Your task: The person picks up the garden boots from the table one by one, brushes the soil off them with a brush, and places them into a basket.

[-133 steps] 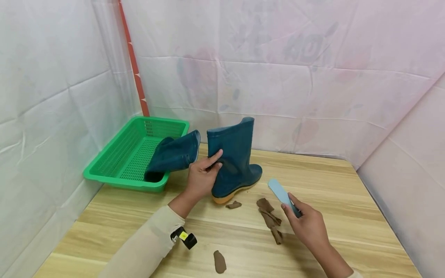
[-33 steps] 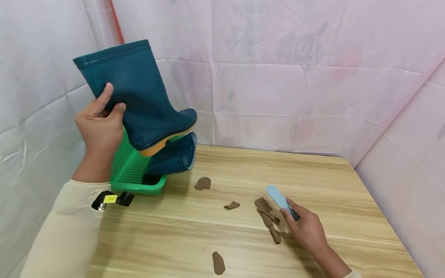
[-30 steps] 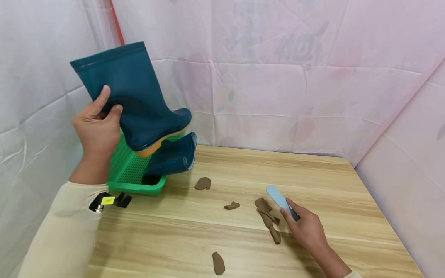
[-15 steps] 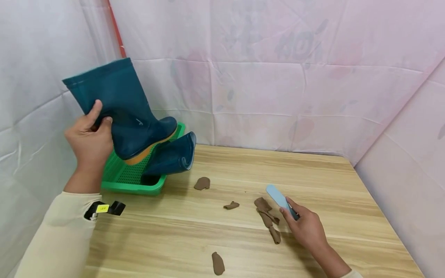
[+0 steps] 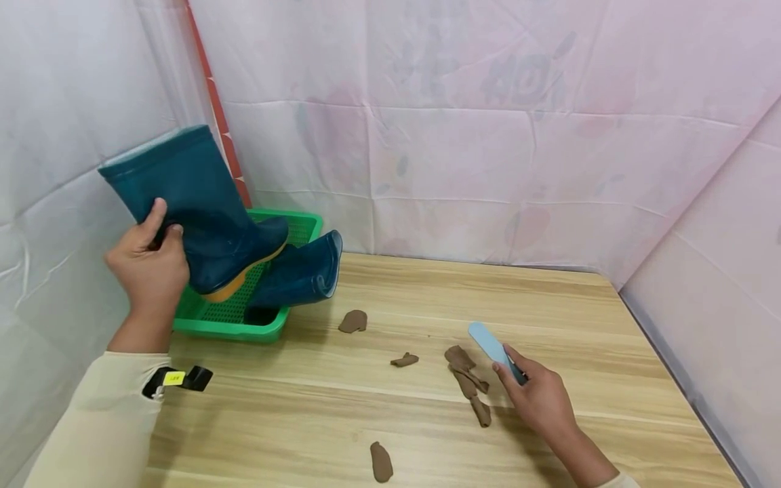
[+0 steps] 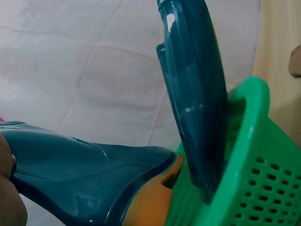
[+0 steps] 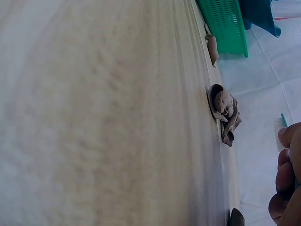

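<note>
Over the green basket (image 5: 226, 325), left hand (image 5: 146, 268) grips a boot (image 5: 201, 217); another boot (image 5: 299, 274) lies inside; right hand (image 5: 539, 400) clasps a scraper (image 5: 488, 340).

**Teal, green and clay brown on pale wood**

The boot (image 5: 201, 210) at far left is dark teal with an orange-tan sole; the second boot (image 5: 302, 274) beside it is the same teal. The basket (image 5: 244, 325) is bright green with a perforated grid. The table (image 5: 579, 325) is light wood with darker grain streaks. The scraps (image 5: 470, 379) are dull brown. The scraper (image 5: 491, 342) at near right is pale blue. The sleeve (image 5: 104, 420) is cream. The backdrop (image 5: 488, 135) is white with faint pink and grey prints.
</note>
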The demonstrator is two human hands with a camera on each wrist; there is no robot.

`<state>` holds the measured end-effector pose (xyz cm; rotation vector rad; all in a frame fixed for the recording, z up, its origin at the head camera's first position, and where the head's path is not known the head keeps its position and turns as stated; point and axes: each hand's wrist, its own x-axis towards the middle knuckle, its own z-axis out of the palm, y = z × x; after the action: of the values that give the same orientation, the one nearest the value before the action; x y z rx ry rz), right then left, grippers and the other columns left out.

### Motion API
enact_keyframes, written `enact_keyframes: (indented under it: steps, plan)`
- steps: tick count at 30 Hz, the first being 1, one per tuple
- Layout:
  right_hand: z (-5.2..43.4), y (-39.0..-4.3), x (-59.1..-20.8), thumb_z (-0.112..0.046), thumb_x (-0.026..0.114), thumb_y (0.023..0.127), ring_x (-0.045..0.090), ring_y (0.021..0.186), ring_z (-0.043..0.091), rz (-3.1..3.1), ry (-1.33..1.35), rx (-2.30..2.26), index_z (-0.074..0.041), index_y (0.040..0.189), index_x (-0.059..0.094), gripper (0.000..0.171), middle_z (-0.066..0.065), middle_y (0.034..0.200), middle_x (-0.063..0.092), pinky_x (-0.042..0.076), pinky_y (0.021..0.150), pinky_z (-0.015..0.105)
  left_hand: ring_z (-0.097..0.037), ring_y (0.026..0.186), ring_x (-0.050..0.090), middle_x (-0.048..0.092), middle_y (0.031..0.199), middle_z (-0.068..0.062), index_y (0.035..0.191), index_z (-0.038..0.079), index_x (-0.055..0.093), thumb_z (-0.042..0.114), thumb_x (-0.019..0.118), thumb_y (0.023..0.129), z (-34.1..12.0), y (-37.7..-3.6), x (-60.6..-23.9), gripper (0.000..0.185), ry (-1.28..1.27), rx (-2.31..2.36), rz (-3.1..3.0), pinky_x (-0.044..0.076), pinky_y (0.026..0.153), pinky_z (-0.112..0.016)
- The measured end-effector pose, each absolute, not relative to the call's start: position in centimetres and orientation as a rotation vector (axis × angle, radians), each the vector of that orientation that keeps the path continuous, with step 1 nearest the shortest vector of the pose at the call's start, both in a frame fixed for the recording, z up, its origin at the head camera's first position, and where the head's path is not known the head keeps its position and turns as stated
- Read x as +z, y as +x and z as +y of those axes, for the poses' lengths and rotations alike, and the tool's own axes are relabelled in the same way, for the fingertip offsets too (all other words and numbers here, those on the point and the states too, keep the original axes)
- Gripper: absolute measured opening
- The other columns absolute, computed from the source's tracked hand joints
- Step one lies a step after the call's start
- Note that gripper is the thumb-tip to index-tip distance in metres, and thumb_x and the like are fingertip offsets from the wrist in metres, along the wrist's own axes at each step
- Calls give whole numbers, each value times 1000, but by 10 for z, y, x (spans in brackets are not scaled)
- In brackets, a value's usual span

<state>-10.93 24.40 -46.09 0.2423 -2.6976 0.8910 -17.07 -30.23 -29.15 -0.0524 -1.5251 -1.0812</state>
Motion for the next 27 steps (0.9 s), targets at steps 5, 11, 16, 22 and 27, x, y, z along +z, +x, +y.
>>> enact_keyframes:
  steps: [5,11,16,22,27]
  plan:
    - [244,-110,-462,-28,75,96,55,65,17,-2702,236,892,0,135,66,49,27,108,72,39,50,27,3,59,37,46,63,19,112,5,73,-11,65,91,-303,-166,-297,27,-4,-1070,-1542,28,65,-20]
    - [244,-109,-463,-28,76,96,56,66,18,-2705,241,876,0,135,66,49,27,109,72,39,50,27,5,66,46,51,66,20,114,8,73,-11,66,91,-306,-166,-302,31,103,-1106,-1557,35,68,-19]
    - [243,-110,-463,-26,76,95,56,65,18,-2697,243,881,0,134,66,48,27,107,72,39,50,26,4,66,47,50,66,20,117,13,71,-10,66,92,-317,-172,-310,35,225,-1117,-1554,37,70,-20]
    - [243,-110,-462,-27,76,95,56,65,18,-2695,247,883,0,134,66,48,27,108,72,39,50,26,4,72,51,55,71,22,116,19,72,-7,68,93,-328,-177,-323,35,289,-1124,-1573,40,73,-19]
    - [244,-110,-462,-27,76,95,57,66,18,-2696,252,883,-1,134,66,48,27,108,72,40,52,27,0,78,58,67,78,7,116,19,72,-7,68,93,-332,-179,-331,34,300,-1150,-1579,46,78,-19]
